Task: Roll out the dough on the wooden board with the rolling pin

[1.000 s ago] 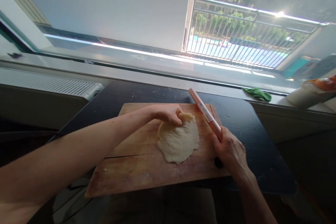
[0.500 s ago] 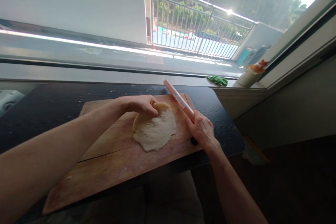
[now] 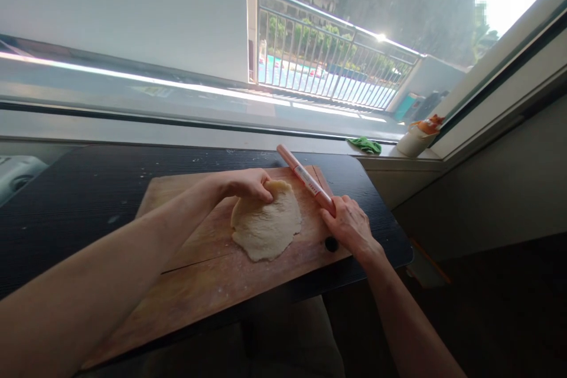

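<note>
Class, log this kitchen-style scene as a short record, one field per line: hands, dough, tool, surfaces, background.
Left hand: grips the far-left edge of the flattened dough
Right hand: grips the near end of the pink rolling pin
Dough: thin, uneven-edged, lying on the wooden cutting board
Rolling pin: right of the dough, far end beyond the board's far edge
Surface: black table beneath the board
Windowsill: green cloth, pale container
Outside: metal railing

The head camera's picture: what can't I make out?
In the head view:
Pink rolling pin: label too small to read; near end hidden inside the right hand.
Dough: part of its upper-left edge is behind the left hand.
Wooden board: part of its left edge is behind the left forearm.
White fixture: cut off by the left picture edge.
</note>
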Action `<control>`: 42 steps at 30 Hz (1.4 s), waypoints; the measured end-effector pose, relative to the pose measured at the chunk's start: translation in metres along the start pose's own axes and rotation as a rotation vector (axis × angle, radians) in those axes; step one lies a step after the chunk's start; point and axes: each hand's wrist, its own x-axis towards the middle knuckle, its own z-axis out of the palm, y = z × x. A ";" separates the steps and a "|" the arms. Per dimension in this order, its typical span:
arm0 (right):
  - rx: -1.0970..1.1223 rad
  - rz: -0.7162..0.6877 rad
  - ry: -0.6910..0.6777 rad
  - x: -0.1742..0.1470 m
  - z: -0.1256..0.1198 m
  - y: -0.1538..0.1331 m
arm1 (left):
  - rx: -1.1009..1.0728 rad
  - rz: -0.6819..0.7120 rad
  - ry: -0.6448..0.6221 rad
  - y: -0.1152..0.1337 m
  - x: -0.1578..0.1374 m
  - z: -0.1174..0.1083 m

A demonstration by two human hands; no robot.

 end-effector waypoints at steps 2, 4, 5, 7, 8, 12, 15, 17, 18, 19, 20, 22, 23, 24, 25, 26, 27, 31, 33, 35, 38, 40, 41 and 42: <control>0.002 0.005 -0.007 0.000 -0.001 0.000 | 0.008 -0.003 0.016 0.000 0.000 0.001; 0.003 0.006 -0.010 0.000 -0.002 -0.001 | 0.008 -0.004 0.027 0.003 -0.002 0.001; 0.003 0.007 -0.012 0.000 -0.003 -0.001 | 0.008 -0.003 0.031 0.004 -0.003 0.001; 0.004 0.009 -0.020 0.000 -0.004 -0.002 | 0.009 -0.001 0.039 0.006 -0.005 0.002; 0.006 0.008 -0.023 0.000 -0.004 -0.002 | 0.008 -0.002 0.043 0.007 -0.005 0.002; 0.011 -0.001 -0.017 -0.001 -0.005 -0.003 | 0.005 -0.013 0.055 0.007 -0.006 0.004; 0.009 0.006 -0.017 -0.001 -0.006 -0.004 | 0.002 -0.012 0.063 0.006 -0.005 0.005; 0.010 0.009 -0.023 -0.001 -0.006 -0.004 | 0.000 -0.011 0.065 0.005 -0.004 0.006; 0.012 0.009 -0.026 -0.001 -0.006 -0.004 | -0.001 -0.011 0.062 0.004 -0.004 0.006; 0.013 0.008 -0.027 -0.001 -0.007 -0.004 | -0.002 -0.009 0.057 0.004 -0.003 0.006; 0.013 0.009 -0.025 -0.001 -0.007 -0.004 | -0.002 -0.005 0.053 0.003 -0.002 0.005; 0.015 0.008 -0.015 -0.001 -0.007 -0.004 | 0.002 0.003 0.050 0.001 -0.001 0.004; 0.019 0.006 -0.011 -0.001 -0.006 -0.004 | 0.007 0.008 0.051 0.001 0.000 0.003; 0.025 0.004 -0.009 0.000 -0.006 -0.005 | 0.011 0.011 0.052 0.000 0.001 0.002; 0.033 0.002 -0.010 0.002 -0.006 -0.005 | 0.013 0.014 0.052 -0.001 0.002 0.001; 0.042 -0.001 -0.013 0.003 -0.006 -0.005 | 0.013 0.016 0.050 -0.001 0.003 0.001; 0.051 -0.004 -0.017 0.005 -0.005 -0.005 | 0.010 0.017 0.047 -0.002 0.003 0.001; 0.067 -0.015 -0.033 0.015 -0.005 -0.007 | -0.020 0.033 0.031 -0.006 0.002 0.002; 0.065 -0.017 -0.042 0.017 -0.004 -0.008 | -0.029 0.042 0.032 -0.007 0.001 0.003; 0.059 -0.016 -0.046 0.018 -0.004 -0.008 | -0.027 0.043 0.042 -0.006 -0.001 0.003; 0.049 -0.016 -0.042 0.017 -0.003 -0.009 | -0.011 0.040 0.057 -0.003 -0.002 0.003; 0.044 -0.017 -0.038 0.016 -0.003 -0.010 | -0.005 0.042 0.058 -0.002 -0.002 0.002; 0.041 -0.018 -0.036 0.016 -0.003 -0.010 | -0.004 0.043 0.056 -0.002 -0.002 0.002; 0.037 -0.018 -0.032 0.016 -0.002 -0.010 | -0.004 0.044 0.054 -0.002 -0.002 0.002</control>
